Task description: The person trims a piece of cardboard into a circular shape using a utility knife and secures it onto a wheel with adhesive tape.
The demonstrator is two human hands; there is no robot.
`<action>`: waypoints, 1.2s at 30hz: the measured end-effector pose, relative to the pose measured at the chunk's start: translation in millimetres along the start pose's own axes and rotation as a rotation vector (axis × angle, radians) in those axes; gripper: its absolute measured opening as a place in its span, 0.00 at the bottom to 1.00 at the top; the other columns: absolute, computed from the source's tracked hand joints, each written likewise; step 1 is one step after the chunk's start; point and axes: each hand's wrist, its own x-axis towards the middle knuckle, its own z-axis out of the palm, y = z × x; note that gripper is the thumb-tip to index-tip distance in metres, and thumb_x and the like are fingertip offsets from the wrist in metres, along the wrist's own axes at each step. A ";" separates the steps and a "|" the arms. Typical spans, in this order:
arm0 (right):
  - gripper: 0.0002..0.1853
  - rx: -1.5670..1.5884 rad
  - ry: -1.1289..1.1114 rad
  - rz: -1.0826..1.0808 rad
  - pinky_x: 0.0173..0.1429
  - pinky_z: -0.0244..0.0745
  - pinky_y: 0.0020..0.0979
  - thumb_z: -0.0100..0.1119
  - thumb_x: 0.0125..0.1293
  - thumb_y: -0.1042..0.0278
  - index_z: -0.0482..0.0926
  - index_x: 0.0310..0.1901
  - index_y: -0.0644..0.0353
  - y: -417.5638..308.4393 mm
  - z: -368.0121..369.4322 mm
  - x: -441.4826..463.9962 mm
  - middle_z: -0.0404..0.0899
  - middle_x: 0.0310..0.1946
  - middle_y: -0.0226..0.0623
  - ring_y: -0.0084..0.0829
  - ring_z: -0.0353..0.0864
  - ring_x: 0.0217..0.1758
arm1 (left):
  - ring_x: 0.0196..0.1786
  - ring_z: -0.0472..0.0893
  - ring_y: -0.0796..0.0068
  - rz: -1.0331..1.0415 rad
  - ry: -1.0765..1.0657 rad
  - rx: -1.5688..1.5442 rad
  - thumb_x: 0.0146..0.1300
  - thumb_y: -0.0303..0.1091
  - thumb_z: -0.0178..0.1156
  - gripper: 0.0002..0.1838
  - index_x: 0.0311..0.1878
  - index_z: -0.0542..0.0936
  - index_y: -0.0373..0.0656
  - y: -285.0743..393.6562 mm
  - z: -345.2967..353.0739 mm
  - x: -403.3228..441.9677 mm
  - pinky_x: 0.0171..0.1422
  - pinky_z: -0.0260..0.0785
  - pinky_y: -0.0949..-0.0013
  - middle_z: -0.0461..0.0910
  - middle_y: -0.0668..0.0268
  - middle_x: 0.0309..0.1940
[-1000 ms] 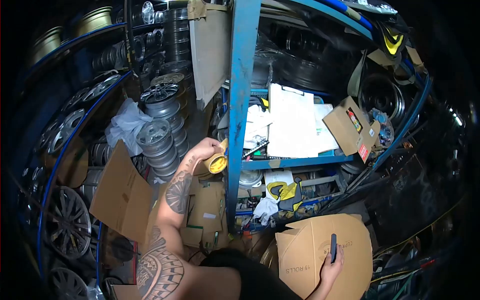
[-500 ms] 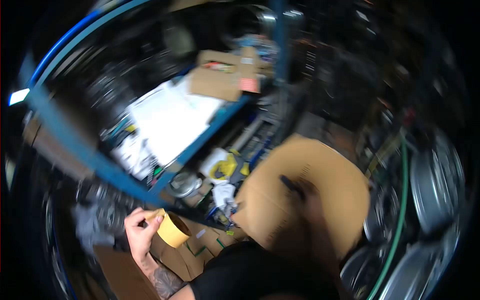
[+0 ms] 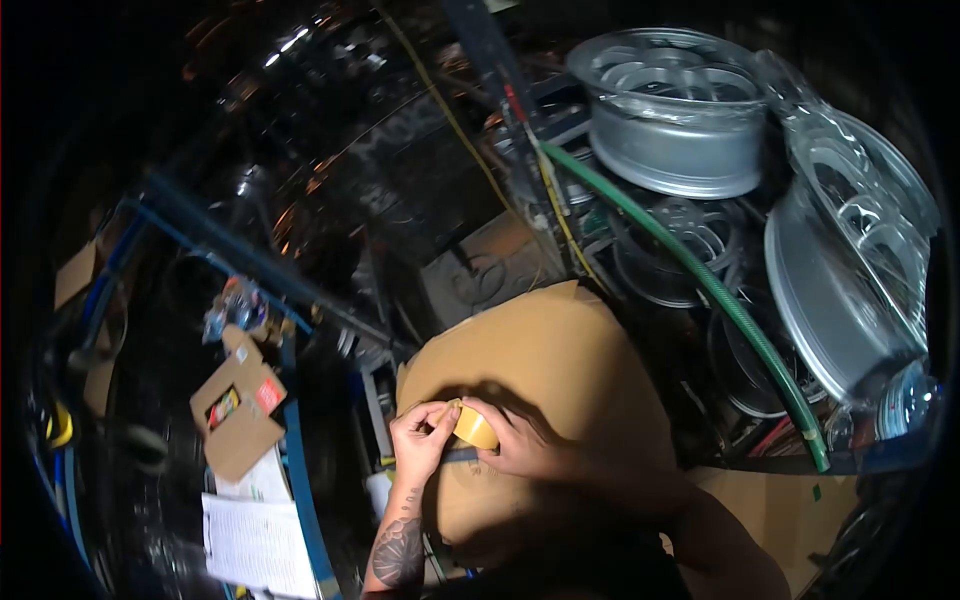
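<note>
A roll of yellow tape point(image 3: 476, 428) is held between both hands, above a large rounded piece of brown cardboard point(image 3: 560, 350). My left hand point(image 3: 422, 432) pinches the tape at the roll's left side. The fingers of my right hand point(image 3: 515, 440) wrap round the roll from the right. A dark narrow object point(image 3: 460, 454) shows just under the roll, partly hidden by my hands; whether it is held or lies on the cardboard, I cannot tell.
Silver wheel rims point(image 3: 675, 130) stand at the upper right, with a green hose point(image 3: 690, 265) running past them. A plastic bottle point(image 3: 905, 402) is at the right edge. Papers point(image 3: 258, 540) and an opened small carton point(image 3: 237, 415) lie at the lower left beside a blue shelf beam point(image 3: 303, 490).
The view has swung right, towards the rims. My hands, earlier apart with the tape in the left and a dark object in the right, have come together at the roll over the cardboard.
</note>
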 end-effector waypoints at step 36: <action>0.20 -0.588 0.484 -0.293 0.56 0.77 0.38 0.58 0.47 0.88 0.88 0.42 0.60 116.3 -149.7 133.7 0.86 0.51 0.43 0.43 0.84 0.48 | 0.60 0.80 0.70 -0.344 -0.844 -1.105 0.75 0.44 0.66 0.29 0.69 0.71 0.36 -58.9 133.1 193.6 0.60 0.78 0.67 0.78 0.62 0.57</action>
